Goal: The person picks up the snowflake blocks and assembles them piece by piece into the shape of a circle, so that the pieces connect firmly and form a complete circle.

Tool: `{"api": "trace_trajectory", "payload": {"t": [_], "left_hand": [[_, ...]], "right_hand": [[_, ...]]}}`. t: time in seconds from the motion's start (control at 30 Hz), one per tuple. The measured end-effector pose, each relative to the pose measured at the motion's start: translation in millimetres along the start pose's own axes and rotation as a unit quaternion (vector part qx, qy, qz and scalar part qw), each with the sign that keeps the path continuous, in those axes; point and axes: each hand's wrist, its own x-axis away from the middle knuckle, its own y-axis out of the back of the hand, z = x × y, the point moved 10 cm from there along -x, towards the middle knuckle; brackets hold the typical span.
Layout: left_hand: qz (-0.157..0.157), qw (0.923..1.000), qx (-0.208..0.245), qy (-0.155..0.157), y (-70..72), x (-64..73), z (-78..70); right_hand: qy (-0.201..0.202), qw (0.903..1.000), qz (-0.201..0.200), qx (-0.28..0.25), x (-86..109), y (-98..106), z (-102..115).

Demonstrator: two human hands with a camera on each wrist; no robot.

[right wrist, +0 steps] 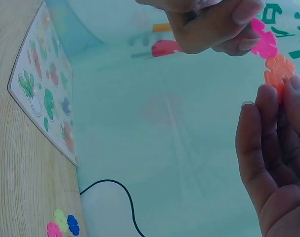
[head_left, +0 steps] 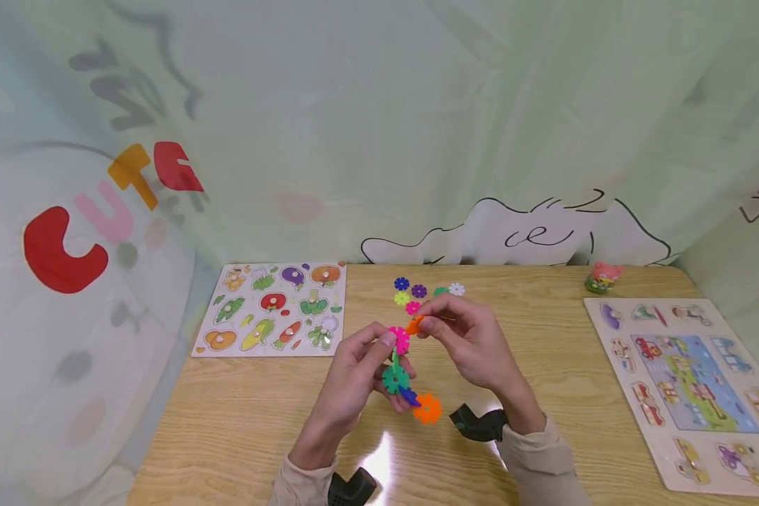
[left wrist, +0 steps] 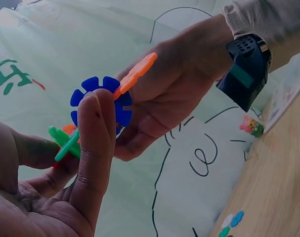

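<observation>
A chain of flat, notched plastic discs hangs from my left hand [head_left: 348,376], whose thumb and fingers pinch the pink disc [head_left: 401,341] at its top. Below the pink one come a light green disc, a darker green disc [head_left: 393,379], a blue disc [left wrist: 124,111] and an orange disc [head_left: 428,410] at the low end. My right hand [head_left: 477,346] pinches a second orange disc [right wrist: 277,71] between thumb and fingertips. Its edge meets the pink disc's edge in the right wrist view. Fingers of the left hand lie behind the green and blue discs.
Several loose discs [head_left: 401,299] lie on the wooden table [head_left: 247,422] beyond the hands. A vegetable puzzle board [head_left: 303,334] is at the back left, another picture puzzle board [head_left: 613,337] at the right. A small pink-and-green figurine [head_left: 604,276] stands near the back curtain [head_left: 329,140].
</observation>
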Motion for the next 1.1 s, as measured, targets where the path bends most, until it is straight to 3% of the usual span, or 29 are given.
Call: {"api": "trace_trajectory", "payload": {"t": [0.2, 0.43, 0.87, 1.1], "left_hand": [[0.017, 0.9998, 0.000, -0.005, -1.4, 0.5, 0.1], [0.020, 0.9994, -0.003, 0.029, 1.8, 1.6, 4.4], [0.011, 0.9990, -0.006, 0.044, 4.5, 1.5, 7.6], [0.001, 0.9971, 0.011, 0.075, 2.7, -1.1, 16.6]], "right_hand": [[0.035, 0.9992, 0.005, 0.017, -0.3, -1.3, 7.4], [0.082, 0.9953, 0.003, 0.052, -0.1, -7.9, 18.6], [0.062, 0.9960, -0.006, 0.063, 0.1, -9.8, 12.4], [0.076, 0.9930, -0.002, 0.090, -1.8, -12.1, 7.2]]}}
